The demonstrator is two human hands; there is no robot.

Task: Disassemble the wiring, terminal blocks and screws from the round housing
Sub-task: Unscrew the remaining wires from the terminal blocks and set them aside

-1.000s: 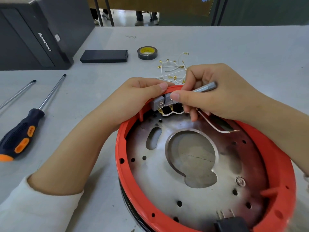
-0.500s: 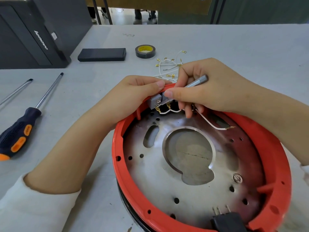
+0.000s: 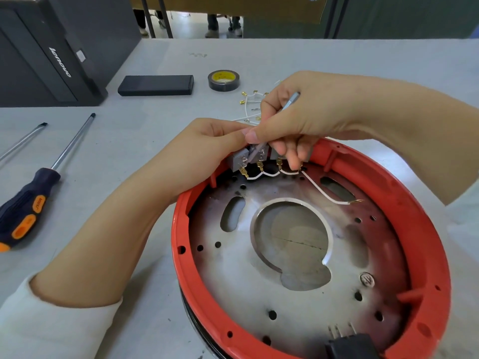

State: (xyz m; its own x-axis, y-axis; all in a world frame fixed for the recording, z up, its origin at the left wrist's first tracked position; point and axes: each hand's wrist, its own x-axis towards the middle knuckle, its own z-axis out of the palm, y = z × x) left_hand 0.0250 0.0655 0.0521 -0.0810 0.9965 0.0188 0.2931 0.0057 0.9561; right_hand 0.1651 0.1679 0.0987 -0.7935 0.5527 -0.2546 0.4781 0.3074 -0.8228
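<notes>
Round housing [image 3: 425, 229]: red plastic ring around a perforated metal plate [image 3: 259, 286], lay on the grey table [image 3: 337, 60], nearest the person. A black plug block [image 3: 350, 345] sat at its near rim.

Terminal blocks [image 3: 239, 159]: grey, in a row at the housing's far rim, joined along their lower edge by short white wiring [image 3: 269, 173] with brass connectors. One longer white lead [image 3: 326, 195] ran loose across the plate, its bare end free.

Left hand [image 3: 207, 154]: fingers curled, pinching the leftmost block from above.

Right hand [image 3: 311, 115]: fingers closed around a slim metal driver bit [image 3: 290, 101], held like a pen, tip down at the blocks; lower fingers touched the connectors.

Elsewhere on the table: loose removed wires [image 3: 248, 104] behind the hands; a roll of black tape [image 3: 223, 80]; a flat black box [image 3: 155, 85]; a black-and-orange screwdriver [image 3: 31, 200] at the left, a second bare shaft [image 3: 23, 141] beside it; a dark computer case [image 3: 46, 55] at the far left.
</notes>
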